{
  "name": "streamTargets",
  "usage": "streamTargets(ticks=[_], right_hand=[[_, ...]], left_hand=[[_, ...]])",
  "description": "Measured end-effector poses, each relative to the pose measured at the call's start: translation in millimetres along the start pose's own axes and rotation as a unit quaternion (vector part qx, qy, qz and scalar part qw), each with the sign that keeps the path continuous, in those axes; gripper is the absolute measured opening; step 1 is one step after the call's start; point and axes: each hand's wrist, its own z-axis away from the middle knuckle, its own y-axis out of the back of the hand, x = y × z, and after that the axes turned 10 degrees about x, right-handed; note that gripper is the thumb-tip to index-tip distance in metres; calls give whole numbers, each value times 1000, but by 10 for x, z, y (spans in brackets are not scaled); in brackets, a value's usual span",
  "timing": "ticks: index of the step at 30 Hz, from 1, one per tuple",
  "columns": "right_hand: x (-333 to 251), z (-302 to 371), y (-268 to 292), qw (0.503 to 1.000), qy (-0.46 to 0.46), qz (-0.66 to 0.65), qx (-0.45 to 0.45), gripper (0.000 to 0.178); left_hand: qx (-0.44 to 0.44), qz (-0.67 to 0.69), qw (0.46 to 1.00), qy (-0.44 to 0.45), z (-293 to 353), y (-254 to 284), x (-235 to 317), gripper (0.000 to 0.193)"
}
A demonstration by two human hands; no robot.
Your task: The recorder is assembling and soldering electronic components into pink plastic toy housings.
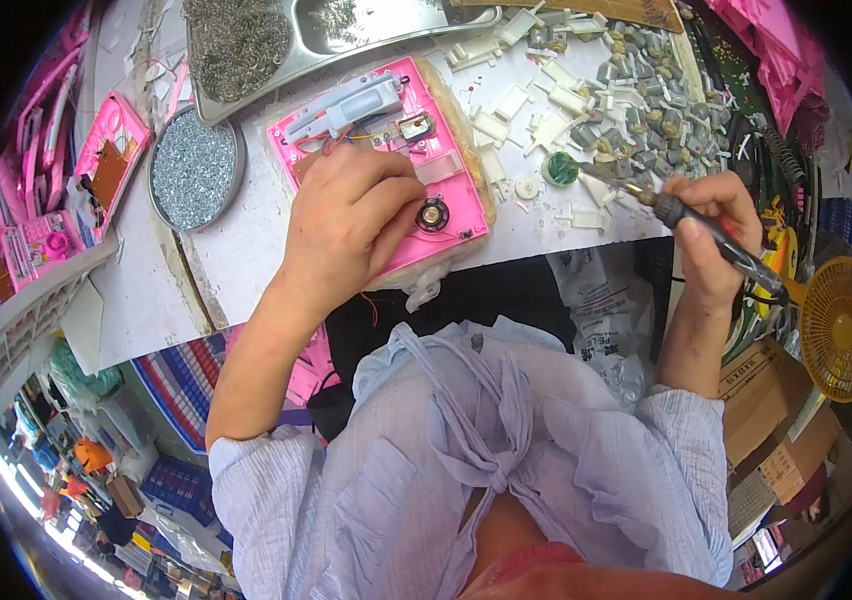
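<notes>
A pink plastic casing (466, 205) lies open-side up on a padded work mat, with thin wires, a grey-white plastic part (351, 108), a small metal motor-like part (415, 126) and a round black speaker (433, 214) inside. My left hand (351, 205) rests over the casing with its fingers closed together beside the speaker; what they hold, if anything, is hidden. My right hand (714, 225) grips a soldering iron (706, 232) by its black handle. The iron points left, its tip at a small round green lump (560, 169) on the table.
A round dish of small screws (196, 168) stands left of the casing. Behind it a metal tray (298, 75) holds many small springs. White plastic pieces and grey parts (636, 120) lie scattered at right. Pink casings (41, 130) are piled far left; a yellow fan (841, 330) stands right.
</notes>
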Motion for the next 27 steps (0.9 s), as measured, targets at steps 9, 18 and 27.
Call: streamTargets(ticks=[9,18,27], right_hand=[[69,-229,-580,986,67,9,-155,24],[99,-273,-873,970,94,95,-204,23],[144,-275,-913,969,95,108,-199,23]], left_hand=[[-23,-10,999,34,-6,6,25,20],[-35,-35,998,31,-36,-28,42,22],[-43,-34,998,18,-41,-22,10,27]])
